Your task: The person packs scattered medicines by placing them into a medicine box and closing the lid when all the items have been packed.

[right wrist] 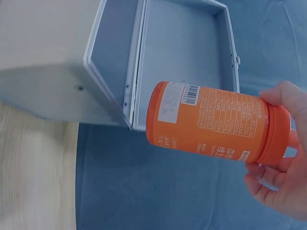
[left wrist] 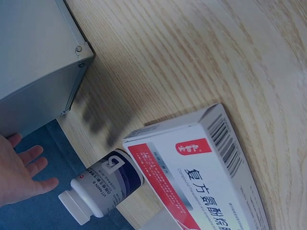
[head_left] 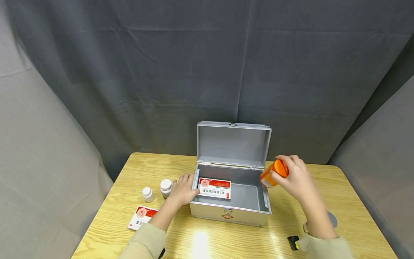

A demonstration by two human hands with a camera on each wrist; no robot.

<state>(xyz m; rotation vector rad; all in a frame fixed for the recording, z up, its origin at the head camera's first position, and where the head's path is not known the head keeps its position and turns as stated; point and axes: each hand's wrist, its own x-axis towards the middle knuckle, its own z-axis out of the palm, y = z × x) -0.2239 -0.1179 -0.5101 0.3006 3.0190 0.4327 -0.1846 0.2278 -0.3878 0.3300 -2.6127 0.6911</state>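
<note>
An orange bottle is gripped near its cap by the right hand, tilted above the right edge of the metal case. In the right wrist view the bottle lies nearly sideways, with the right hand pinching its cap end. The case's lid stands raised, and a red and white box lies inside at the left. My left hand rests on the case's left rim with relaxed fingers; in the left wrist view that hand touches the case side.
Left of the case stand two white bottles. Another red and white box lies nearer the front, partly behind the left forearm. A small black item and a grey round object are by the right forearm.
</note>
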